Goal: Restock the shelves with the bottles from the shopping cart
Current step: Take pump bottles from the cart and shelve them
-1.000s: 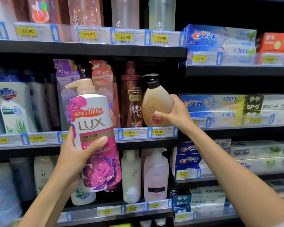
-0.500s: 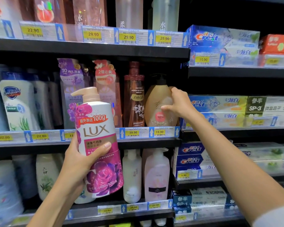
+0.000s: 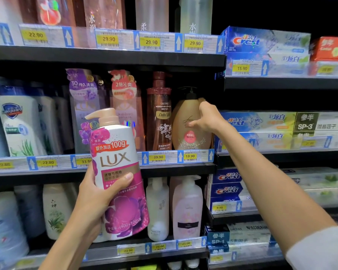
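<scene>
Gold bottle [image 3: 189, 129], stood at the right end of the middle shelf [image 3: 164, 168] and apparently gripped by the right hand [image 3: 207, 119]; it should be squared before release. LUX bottle [image 3: 117, 172] is clasped in the left hand [image 3: 94, 193].

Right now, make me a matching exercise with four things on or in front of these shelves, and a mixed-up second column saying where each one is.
Things:
1. LUX bottle
2. Tan bottle
3. Brown bottle
4. Red box

Places:
A. Top right shelf
B. Held in the left hand
C. Middle shelf, under the right hand
D. Middle shelf, above the 39.90 tag

Pairs: 1-B, 2-C, 3-D, 4-A
</scene>
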Action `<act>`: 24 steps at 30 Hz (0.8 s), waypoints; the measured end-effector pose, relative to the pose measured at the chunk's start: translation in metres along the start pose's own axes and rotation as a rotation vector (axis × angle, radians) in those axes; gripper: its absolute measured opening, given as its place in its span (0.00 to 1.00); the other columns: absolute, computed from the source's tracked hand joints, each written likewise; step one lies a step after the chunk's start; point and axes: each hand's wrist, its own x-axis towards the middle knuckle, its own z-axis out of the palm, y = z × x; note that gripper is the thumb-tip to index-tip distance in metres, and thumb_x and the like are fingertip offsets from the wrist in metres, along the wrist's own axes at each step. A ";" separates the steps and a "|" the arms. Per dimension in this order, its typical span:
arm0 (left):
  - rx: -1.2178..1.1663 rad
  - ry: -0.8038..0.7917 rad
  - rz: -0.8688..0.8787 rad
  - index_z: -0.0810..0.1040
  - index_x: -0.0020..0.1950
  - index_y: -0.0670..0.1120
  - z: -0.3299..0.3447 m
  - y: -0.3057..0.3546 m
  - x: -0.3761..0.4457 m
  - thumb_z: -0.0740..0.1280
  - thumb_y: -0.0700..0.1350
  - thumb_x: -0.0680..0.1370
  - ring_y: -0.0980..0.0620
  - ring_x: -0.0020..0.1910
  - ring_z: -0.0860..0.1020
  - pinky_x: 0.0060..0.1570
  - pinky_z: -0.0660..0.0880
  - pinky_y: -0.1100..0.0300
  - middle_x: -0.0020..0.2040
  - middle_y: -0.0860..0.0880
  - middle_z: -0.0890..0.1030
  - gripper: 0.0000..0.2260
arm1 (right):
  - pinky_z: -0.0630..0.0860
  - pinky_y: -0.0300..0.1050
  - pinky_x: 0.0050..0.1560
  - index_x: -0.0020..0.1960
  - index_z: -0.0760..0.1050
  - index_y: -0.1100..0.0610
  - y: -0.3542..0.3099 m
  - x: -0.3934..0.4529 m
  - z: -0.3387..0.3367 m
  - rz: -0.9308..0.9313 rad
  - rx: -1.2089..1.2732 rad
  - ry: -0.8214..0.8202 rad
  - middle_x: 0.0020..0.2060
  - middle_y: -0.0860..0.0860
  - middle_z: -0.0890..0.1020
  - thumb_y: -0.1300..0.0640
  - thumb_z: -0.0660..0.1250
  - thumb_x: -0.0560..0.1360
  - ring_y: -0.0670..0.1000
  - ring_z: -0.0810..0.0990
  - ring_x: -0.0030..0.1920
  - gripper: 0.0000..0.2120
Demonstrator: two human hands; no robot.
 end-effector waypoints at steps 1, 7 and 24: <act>-0.001 0.001 -0.004 0.76 0.57 0.54 0.000 0.000 0.000 0.77 0.46 0.58 0.49 0.42 0.84 0.33 0.79 0.60 0.47 0.49 0.85 0.28 | 0.62 0.40 0.32 0.38 0.61 0.56 0.001 0.001 -0.003 -0.004 -0.005 -0.021 0.38 0.49 0.68 0.53 0.77 0.69 0.47 0.67 0.36 0.23; -0.009 0.010 -0.024 0.76 0.54 0.55 -0.002 -0.001 -0.005 0.76 0.45 0.58 0.50 0.40 0.84 0.31 0.79 0.62 0.45 0.50 0.85 0.26 | 0.61 0.40 0.30 0.36 0.61 0.54 0.003 0.004 -0.012 -0.043 -0.043 -0.061 0.35 0.48 0.68 0.50 0.78 0.67 0.45 0.65 0.33 0.25; -0.025 0.011 -0.008 0.76 0.57 0.53 -0.007 -0.002 -0.006 0.77 0.47 0.57 0.49 0.43 0.84 0.34 0.79 0.61 0.47 0.49 0.85 0.29 | 0.64 0.41 0.40 0.50 0.68 0.61 0.002 -0.007 -0.012 -0.116 -0.106 -0.017 0.47 0.53 0.72 0.51 0.75 0.71 0.50 0.71 0.44 0.20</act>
